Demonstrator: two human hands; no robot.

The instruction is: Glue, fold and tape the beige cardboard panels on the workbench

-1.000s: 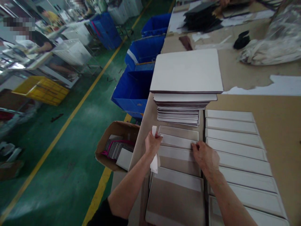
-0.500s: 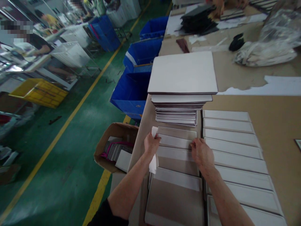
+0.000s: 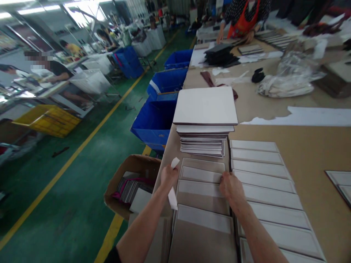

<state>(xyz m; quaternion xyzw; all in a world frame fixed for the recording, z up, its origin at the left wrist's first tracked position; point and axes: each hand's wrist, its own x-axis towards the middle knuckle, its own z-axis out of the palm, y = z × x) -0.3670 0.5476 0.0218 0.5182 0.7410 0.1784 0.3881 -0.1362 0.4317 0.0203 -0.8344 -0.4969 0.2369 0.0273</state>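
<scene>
My left hand [image 3: 169, 178] is closed round a loose white paper strip [image 3: 172, 199], whose ends stick out above and below the fist. It hovers just left of a column of overlapping grey-brown boards [image 3: 203, 237]. Across one of the far boards lies a flat white strip [image 3: 201, 174]. At that strip's right end, my right hand [image 3: 232, 187] has its fingers bunched together, touching the board's edge; anything between the fingertips is hidden. Beyond both hands rises a stack of white-faced boards [image 3: 205, 106].
Right of the column runs a row of overlapping white-banded boards [image 3: 263, 177]. On the floor at left stand a cardboard box [image 3: 131, 160] holding boards and several blue bins [image 3: 153, 124]. Plastic-wrapped material [image 3: 287, 82] and black pieces [image 3: 222, 54] lie farther up the table, near another person.
My left hand has drawn slightly left, away from the boards, with the paper strip in it. My right hand stays at the board's right edge. The view has tilted upward.
</scene>
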